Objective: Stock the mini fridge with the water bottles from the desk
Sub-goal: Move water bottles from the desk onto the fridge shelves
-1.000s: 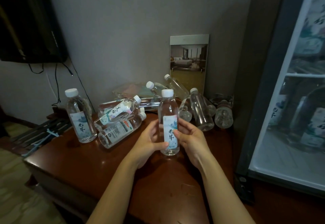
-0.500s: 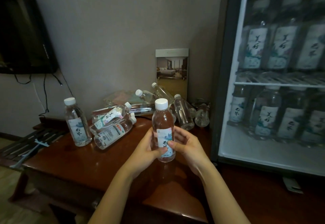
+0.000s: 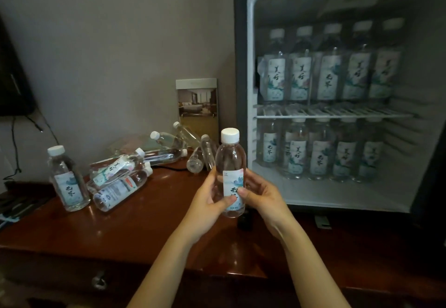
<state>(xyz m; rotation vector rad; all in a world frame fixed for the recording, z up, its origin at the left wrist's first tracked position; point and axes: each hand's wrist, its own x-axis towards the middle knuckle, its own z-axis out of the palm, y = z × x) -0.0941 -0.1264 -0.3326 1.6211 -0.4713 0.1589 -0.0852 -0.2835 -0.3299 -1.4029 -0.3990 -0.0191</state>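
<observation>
A clear water bottle point(image 3: 230, 160) with a white cap is held upright above the desk point(image 3: 144, 220), just left of the open mini fridge point(image 3: 241, 66). My left hand point(image 3: 207, 201) grips its lower left side and my right hand point(image 3: 263, 196) grips its lower right side, thumbs on the label. Both fridge shelves hold rows of upright bottles point(image 3: 323, 78). Another bottle point(image 3: 67, 179) stands at the desk's left. Several more bottles point(image 3: 120, 182) lie in a heap behind it.
A framed room picture point(image 3: 197, 104) leans on the wall behind the heap. A dark screen point(image 3: 12, 85) with hanging cables is on the wall at far left. The wire shelf point(image 3: 333, 113) divides the fridge; bare white floor shows in front of the lower row.
The bottle has left the desk and moved up and right toward the fridge, held in both hands. My view has swung right, so the whole fridge interior now shows.
</observation>
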